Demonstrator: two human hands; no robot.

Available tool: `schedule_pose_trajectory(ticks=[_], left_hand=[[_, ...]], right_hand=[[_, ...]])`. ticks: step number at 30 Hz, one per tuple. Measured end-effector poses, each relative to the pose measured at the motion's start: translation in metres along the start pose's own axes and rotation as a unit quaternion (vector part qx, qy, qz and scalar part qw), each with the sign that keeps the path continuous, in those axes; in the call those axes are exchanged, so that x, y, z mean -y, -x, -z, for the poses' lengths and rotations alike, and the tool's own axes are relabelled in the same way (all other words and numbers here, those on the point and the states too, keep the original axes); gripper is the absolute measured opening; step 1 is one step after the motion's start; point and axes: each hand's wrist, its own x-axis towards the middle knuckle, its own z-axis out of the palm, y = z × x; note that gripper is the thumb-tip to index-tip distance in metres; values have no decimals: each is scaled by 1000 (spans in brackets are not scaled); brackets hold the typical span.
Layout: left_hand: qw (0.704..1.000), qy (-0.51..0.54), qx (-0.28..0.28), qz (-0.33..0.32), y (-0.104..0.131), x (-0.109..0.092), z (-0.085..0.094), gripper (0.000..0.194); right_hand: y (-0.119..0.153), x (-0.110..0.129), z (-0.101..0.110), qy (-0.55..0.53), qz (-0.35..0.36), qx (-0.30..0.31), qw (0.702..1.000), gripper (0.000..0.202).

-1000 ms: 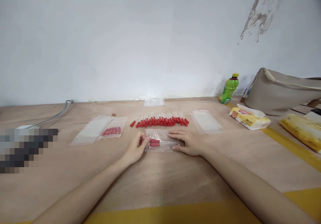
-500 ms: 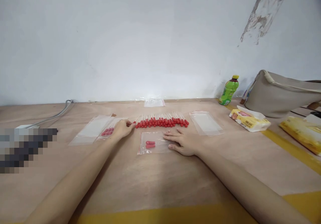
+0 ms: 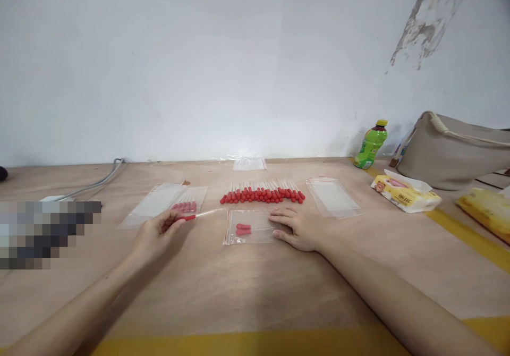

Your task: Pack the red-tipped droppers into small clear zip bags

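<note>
My left hand (image 3: 169,223) pinches a red-tipped stick (image 3: 190,217) by its red end, the pale shaft pointing right toward the middle. My right hand (image 3: 290,226) lies spread on the right part of a clear zip bag (image 3: 258,219), which has two red-tipped pieces (image 3: 243,229) inside at its left. Behind the bag lies a row of many red-tipped sticks (image 3: 263,194), red ends toward me. Beyond my left hand, another clear bag (image 3: 202,196) holds several red-tipped sticks (image 3: 185,206).
Flat clear bags lie at the left (image 3: 147,203) and right (image 3: 332,196); one more (image 3: 249,164) is near the wall. At the right stand a green bottle (image 3: 371,144), tissue packs (image 3: 405,194) and a grey handbag (image 3: 450,157). A grey cable (image 3: 98,183) runs at the left.
My left hand has drawn back left and nearer from the row's left end, with one stick now held clear of it. My right hand stays on the bag. The view has shifted slightly.
</note>
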Motion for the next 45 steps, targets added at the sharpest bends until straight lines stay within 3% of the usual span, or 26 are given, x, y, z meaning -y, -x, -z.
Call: schedule_pose_trajectory(ticks=[5,14,20,23,28,33,39,45], left_hand=[[999,14,31,0,15,-3,2,31],[998,-26,42,-29,0,5,-6,28],[996,-26,57,-56,-11,-8,-34,25],[995,33,61,-65,-16,-20,-52,23],[982,139,119,-37,-20,-39,-77,25],[981,179,68,-22,-25,-39,-92,25],[983,175,57,-14,-25,-36,-94,25],[989,115,82,32,-24,-50,-90,34]], right_hand=[[0,0,0,4,0,7,1000,44],[0,2,2,4,0,8,1000,44],[0,2,2,6,-5,16,1000,45],[-1,3,4,10,-11,26,1000,45],[-1,2,3,1,-6,18,1000,45],[0,-2,-1,5,-5,10,1000,45],[0,-1,0,10,-4,4,1000,45],[0,-1,0,14,4,-3,1000,45]])
